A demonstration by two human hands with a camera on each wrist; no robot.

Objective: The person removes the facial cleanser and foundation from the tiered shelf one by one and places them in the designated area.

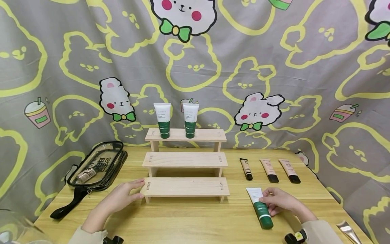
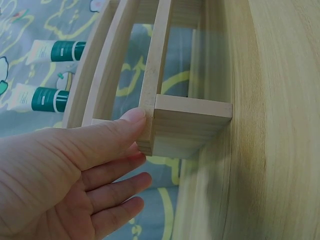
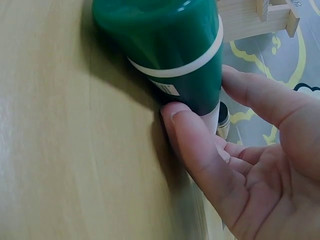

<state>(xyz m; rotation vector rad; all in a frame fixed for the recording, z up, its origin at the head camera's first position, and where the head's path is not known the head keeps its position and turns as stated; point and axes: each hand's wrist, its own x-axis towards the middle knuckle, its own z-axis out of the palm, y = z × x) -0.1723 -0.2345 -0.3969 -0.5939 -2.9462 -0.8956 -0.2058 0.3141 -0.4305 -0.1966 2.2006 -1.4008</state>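
Observation:
My right hand (image 1: 281,199) pinches a white and green squeeze tube (image 1: 263,217) by its right side, low over the table. In the right wrist view, the tube's green cap end (image 3: 160,35) points towards the camera, thumb on one side and fingers on the other. At the left end of a three-step wooden display stand (image 1: 186,187), my left hand (image 1: 118,196) touches the lowest step with thumb and fingertips, its fingers loosely extended. Two matching tubes, a left one (image 1: 163,120) and a right one (image 1: 190,120), stand upright on the top step, caps down.
Right of the stand lie a slim dark-capped tube (image 1: 246,168) and two pink tubes (image 1: 269,170) (image 1: 289,170). A clear black-trimmed pouch (image 1: 97,166) sits left. A shiny object (image 1: 348,232) lies near the right edge. Behind hangs a patterned curtain (image 1: 195,74).

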